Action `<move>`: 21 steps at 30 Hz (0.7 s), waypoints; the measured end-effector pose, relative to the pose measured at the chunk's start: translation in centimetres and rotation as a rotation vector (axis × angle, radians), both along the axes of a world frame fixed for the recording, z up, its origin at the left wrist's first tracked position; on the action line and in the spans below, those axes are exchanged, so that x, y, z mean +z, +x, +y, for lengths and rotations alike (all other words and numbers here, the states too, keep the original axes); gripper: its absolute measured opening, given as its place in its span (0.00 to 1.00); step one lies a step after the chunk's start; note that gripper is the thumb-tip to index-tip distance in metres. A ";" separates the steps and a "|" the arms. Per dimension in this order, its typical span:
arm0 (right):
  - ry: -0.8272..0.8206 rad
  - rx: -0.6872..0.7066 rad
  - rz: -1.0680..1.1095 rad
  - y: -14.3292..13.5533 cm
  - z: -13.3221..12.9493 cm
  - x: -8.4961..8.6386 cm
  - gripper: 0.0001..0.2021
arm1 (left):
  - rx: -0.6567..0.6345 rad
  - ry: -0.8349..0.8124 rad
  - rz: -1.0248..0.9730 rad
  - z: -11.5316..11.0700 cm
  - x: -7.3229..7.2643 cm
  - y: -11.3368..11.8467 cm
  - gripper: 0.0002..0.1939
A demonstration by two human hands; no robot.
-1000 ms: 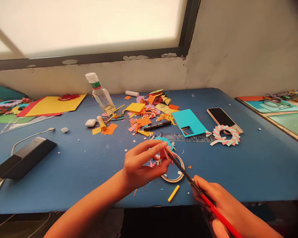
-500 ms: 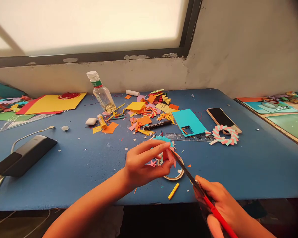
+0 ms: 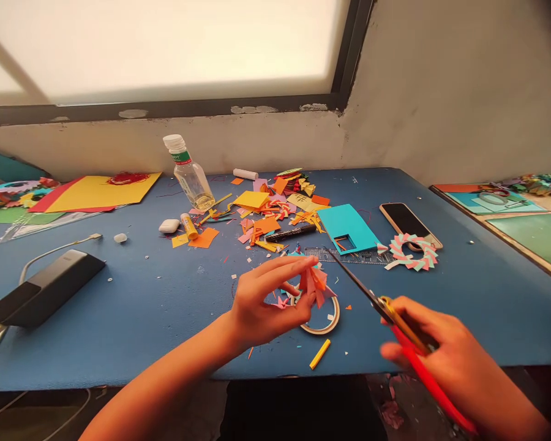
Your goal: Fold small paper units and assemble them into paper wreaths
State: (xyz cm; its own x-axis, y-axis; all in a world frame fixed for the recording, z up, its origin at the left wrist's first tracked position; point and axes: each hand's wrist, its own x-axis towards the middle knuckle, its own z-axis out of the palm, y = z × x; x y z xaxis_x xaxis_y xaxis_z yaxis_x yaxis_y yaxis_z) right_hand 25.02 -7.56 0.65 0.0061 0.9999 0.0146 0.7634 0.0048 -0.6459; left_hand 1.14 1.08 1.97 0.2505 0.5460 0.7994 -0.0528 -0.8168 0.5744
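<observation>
Between thumb and fingers, my left hand (image 3: 270, 297) pinches a small folded pink and orange paper piece (image 3: 316, 283) above the table. My right hand (image 3: 441, 343) grips scissors (image 3: 395, 321) with red and yellow handles. Their dark blades point up and left, apart from the paper. Under my left hand lies a pale ring, perhaps a tape roll (image 3: 333, 321), with paper bits about it. A short yellow stick (image 3: 320, 354) rests nearer the table's front edge.
Coloured paper scraps (image 3: 266, 223) and a black marker (image 3: 291, 233) lie mid-table. A bottle (image 3: 190, 177) stands behind. To the right are a blue card (image 3: 356, 220), a clear ruler (image 3: 367, 257), a phone (image 3: 411, 223) and a pink-white paper ring (image 3: 397, 248). A black device (image 3: 50, 288) sits left.
My right hand has drawn the scissors back to the right, so their tips have left the folded paper. My left hand has stayed nearly in place, still pinching it.
</observation>
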 end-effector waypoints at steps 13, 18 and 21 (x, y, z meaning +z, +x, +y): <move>0.135 0.218 -0.359 -0.1 6.6 -2.3 0.20 | -0.019 -0.248 0.039 0.0 -1.0 0.3 0.16; -0.030 0.382 0.309 -2.6 6.8 3.3 0.24 | -0.059 -0.247 0.040 0.2 -1.2 0.5 0.17; -0.143 0.480 0.650 -4.3 7.2 3.9 0.27 | -0.035 -0.236 0.025 0.3 -1.0 0.4 0.17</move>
